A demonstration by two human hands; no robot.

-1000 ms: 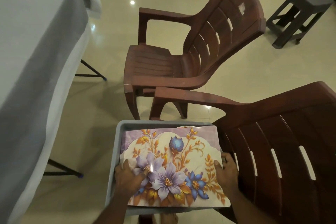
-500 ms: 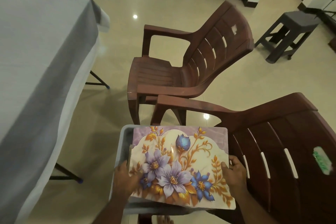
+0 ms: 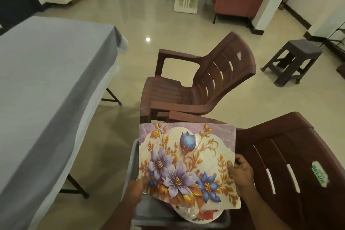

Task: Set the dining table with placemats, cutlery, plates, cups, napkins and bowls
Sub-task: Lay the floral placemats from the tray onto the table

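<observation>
Both hands hold a floral placemat [image 3: 188, 162] lifted above a grey bin [image 3: 134, 157], the left hand [image 3: 137, 188] pinching its left edge and the right hand [image 3: 241, 173] gripping its right edge, beside a grey-clothed table [image 3: 46, 84].

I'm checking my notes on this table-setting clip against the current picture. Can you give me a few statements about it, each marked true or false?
1. Both hands grip the flowered placemat, the left hand at its left edge and the right hand at its right edge. True.
2. A plate with a red flower shows in the grey bin below the placemat. True.
3. The placemat lies flat on the table. False: it is held above the bin, apart from the table.
4. Cutlery is already laid on the grey tablecloth. False: none shows on it.
5. Two brown chairs stand right of the table, the far chair with nothing on its seat. True.
</observation>
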